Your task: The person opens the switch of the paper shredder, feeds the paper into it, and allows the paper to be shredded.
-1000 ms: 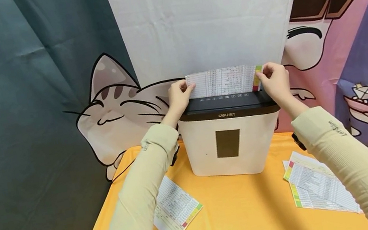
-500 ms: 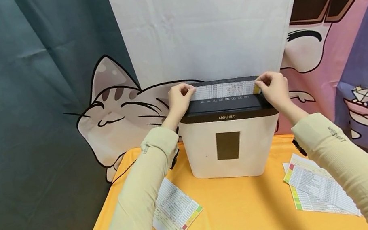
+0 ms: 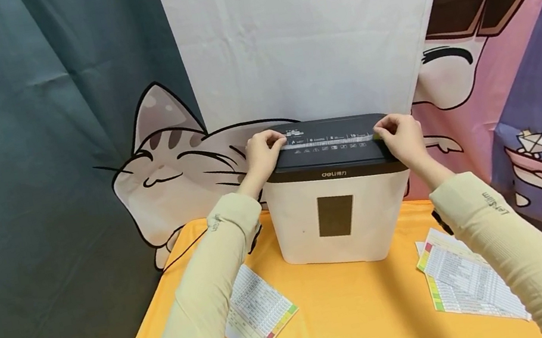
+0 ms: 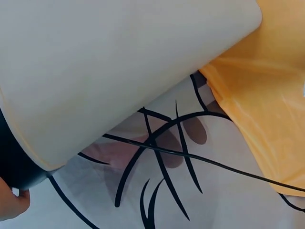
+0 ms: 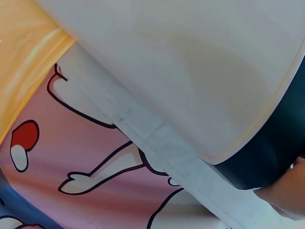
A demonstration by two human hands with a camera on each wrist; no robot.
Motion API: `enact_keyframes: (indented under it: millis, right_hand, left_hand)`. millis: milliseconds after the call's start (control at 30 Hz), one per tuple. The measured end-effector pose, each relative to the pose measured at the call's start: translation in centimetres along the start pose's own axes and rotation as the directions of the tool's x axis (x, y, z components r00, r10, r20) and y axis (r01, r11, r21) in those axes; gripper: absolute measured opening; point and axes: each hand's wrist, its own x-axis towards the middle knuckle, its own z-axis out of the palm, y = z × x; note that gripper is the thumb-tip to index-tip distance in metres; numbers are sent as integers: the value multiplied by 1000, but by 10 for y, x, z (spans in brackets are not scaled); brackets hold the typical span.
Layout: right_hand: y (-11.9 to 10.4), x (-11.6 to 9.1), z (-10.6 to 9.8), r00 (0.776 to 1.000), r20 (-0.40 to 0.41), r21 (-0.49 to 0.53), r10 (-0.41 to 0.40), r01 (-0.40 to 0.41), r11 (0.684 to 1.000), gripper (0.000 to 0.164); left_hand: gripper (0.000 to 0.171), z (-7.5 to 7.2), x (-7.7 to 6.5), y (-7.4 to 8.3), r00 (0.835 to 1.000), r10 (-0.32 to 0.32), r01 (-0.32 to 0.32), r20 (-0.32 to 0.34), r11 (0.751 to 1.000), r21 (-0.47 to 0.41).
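A white paper shredder (image 3: 373, 208) with a dark top stands on the yellow cloth. From the slot in its top shows a thin strip of a printed sheet of paper (image 3: 328, 142); the rest of the sheet is hidden inside. My left hand (image 3: 261, 153) pinches the strip's left end, fingertips close over the slot. At the right end, my right hand (image 3: 403, 135) pinches the sheet near its coloured edge. Both wrist views show the shredder's pale side wall (image 4: 109, 71), with only part of each hand at the dark lid (image 5: 271, 152).
A printed sheet (image 3: 259, 310) lies on the yellow cloth (image 3: 346, 319) to the left, partly under my left sleeve. Several more sheets (image 3: 467, 279) overlap on the right. A thin black cable (image 4: 224, 169) runs off left of the shredder. A cartoon-printed curtain (image 3: 312, 35) hangs behind.
The sheet has sunk from standing tall above the slot to a thin strip. Both hands have moved down with it, uncovering the printed rear part of the shredder's top.
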Motion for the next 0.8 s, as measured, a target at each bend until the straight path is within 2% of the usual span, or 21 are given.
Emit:
enact_keyframes:
  millis: [233,500,633,800]
  right_hand:
    - [1,-5,1,1000,-1,11,-21,21,1000,18]
    - [1,-7,1,999,-12,-13,-46,45,999,19]
    - [0,-9,-1,998,-7,-20,-58,58,998,19]
    - [-3,-13,-3,998,-9,7,-55,55,998,21]
  left_hand:
    - [14,-8,-6,-18,999,10,-11,-42,999,-32]
    - [16,-22,-21,-45,987,3,-22,-161,993,-120]
    - [18,-27,-37,-57,986,-30,1,-165,985,-173]
    - [24,-27,-56,-76,989,-84,58,-124,978,-202]
